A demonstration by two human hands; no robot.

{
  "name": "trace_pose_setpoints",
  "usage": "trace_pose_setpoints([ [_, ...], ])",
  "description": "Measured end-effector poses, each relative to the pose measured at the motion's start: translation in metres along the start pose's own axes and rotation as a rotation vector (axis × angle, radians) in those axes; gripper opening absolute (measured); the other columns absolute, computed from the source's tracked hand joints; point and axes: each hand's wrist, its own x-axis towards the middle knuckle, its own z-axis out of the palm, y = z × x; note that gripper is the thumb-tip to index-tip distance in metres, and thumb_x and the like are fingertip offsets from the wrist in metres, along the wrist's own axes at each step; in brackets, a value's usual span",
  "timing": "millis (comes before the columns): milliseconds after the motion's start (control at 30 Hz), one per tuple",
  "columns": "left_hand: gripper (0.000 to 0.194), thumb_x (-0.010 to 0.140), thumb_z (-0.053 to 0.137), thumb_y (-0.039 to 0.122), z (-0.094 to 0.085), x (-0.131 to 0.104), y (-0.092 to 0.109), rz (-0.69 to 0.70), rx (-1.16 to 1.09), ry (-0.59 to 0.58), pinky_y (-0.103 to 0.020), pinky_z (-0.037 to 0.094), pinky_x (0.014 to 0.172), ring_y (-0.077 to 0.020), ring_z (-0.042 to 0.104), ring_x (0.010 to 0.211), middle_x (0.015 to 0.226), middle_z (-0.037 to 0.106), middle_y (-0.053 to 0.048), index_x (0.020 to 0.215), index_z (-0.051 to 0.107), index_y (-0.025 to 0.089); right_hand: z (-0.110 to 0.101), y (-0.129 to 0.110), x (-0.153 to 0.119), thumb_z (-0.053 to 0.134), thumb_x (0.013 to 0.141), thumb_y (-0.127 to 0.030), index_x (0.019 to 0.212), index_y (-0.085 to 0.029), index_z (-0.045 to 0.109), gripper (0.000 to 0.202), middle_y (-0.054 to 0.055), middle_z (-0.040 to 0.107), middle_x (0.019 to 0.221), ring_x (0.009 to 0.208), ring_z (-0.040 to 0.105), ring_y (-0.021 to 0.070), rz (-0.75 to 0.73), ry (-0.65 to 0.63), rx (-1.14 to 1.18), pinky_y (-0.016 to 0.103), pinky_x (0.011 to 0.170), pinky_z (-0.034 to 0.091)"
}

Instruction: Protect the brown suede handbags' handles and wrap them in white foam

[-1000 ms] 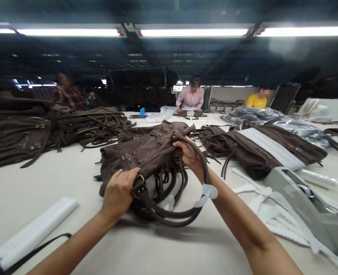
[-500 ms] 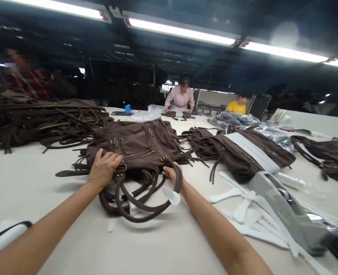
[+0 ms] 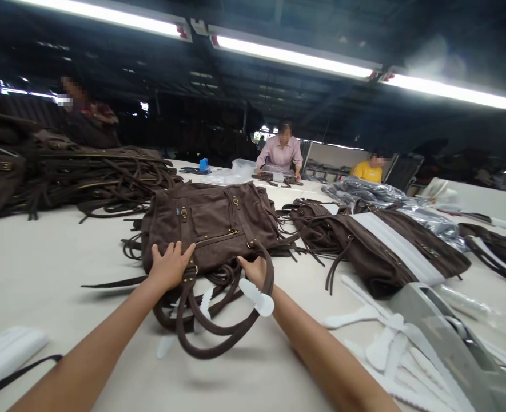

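A dark brown handbag (image 3: 212,232) with brass buckles and a front zip lies on the table before me, its looped handles (image 3: 218,346) toward me. My left hand (image 3: 170,269) rests on the lower left of its front, fingers spread on the surface. At the lower right edge, my right hand (image 3: 256,270) grips the bag, thumb on top; its other fingers are hidden beneath the bag and behind a handle. A white serrated strip (image 3: 257,297) hangs on the right part of the handles, and more white pieces show between the loops.
Piled brown bags (image 3: 102,171) stand at left. To the right lie a brown bag with a white band (image 3: 377,240), loose white strips (image 3: 385,343) and a grey tape dispenser (image 3: 445,343). A co-worker in pink (image 3: 282,153) handles a bag across the table (image 3: 107,246).
My view has shifted, so most things sit lower and further right. The fingers of my left hand have spread apart on the bag. The white strip on the handles now shows more fully.
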Motion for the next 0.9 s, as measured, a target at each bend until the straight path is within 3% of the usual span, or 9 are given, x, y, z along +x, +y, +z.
trace_pose_setpoints([
  [133,0.074,0.075,0.042,0.002,0.010,0.027,-0.019,-0.010,-0.053,-0.010,-0.073,0.022,0.103,-0.0379,0.035,0.138,0.149,0.037,-0.023,0.146,0.039,0.022,0.024,-0.002,0.017,0.079,0.058,-0.034,0.113,-0.015,0.064,0.059,0.016,0.066,0.116,0.125,0.050,0.0392,0.052,0.087,-0.116,0.046,0.103,0.043],
  [267,0.074,0.075,0.043,0.007,0.023,0.065,-0.040,-0.024,-0.082,-0.044,-0.076,0.022,0.101,-0.0388,0.035,0.138,0.150,0.035,-0.023,0.147,0.037,0.024,0.050,-0.001,0.043,0.077,0.063,-0.030,0.125,-0.014,0.056,0.068,0.016,0.058,0.131,0.131,0.045,0.0351,0.035,0.096,-0.153,0.042,0.110,0.037],
  [467,0.078,0.073,0.051,0.013,0.039,0.122,-0.067,-0.042,-0.094,-0.110,-0.076,0.021,0.101,-0.0393,0.031,0.140,0.152,0.032,-0.023,0.148,0.033,0.026,0.081,0.019,0.093,0.076,0.066,-0.030,0.129,-0.016,0.051,0.069,0.014,0.056,0.134,0.131,0.045,0.0305,-0.022,0.060,-0.159,0.040,0.110,0.035],
  [600,0.081,0.073,0.056,0.016,0.045,0.149,-0.080,-0.045,-0.120,-0.138,-0.076,0.018,0.102,-0.0400,0.029,0.141,0.153,0.029,-0.023,0.149,0.031,0.027,0.088,0.032,0.119,0.077,0.066,-0.034,0.124,-0.012,0.055,0.065,0.016,0.061,0.126,0.124,0.053,0.0295,-0.056,0.005,-0.156,0.039,0.105,0.040],
  [767,0.078,0.073,0.054,0.014,0.043,0.149,-0.080,-0.040,-0.171,-0.107,-0.077,0.011,0.102,-0.0417,0.027,0.141,0.152,0.029,-0.025,0.148,0.034,0.021,0.079,0.032,0.124,0.080,0.063,-0.039,0.115,-0.016,0.060,0.060,0.013,0.064,0.121,0.118,0.057,0.0276,-0.082,-0.040,-0.113,0.038,0.102,0.042],
  [900,0.068,0.075,0.053,0.016,0.030,0.121,-0.076,0.035,-0.263,-0.031,-0.075,0.004,0.104,-0.0407,0.025,0.142,0.153,0.031,-0.020,0.142,0.045,0.026,0.071,0.024,0.106,0.080,0.062,-0.048,0.133,-0.013,0.047,0.086,0.018,0.059,0.129,0.122,0.054,0.0304,-0.053,0.000,-0.050,0.041,0.103,0.041],
])
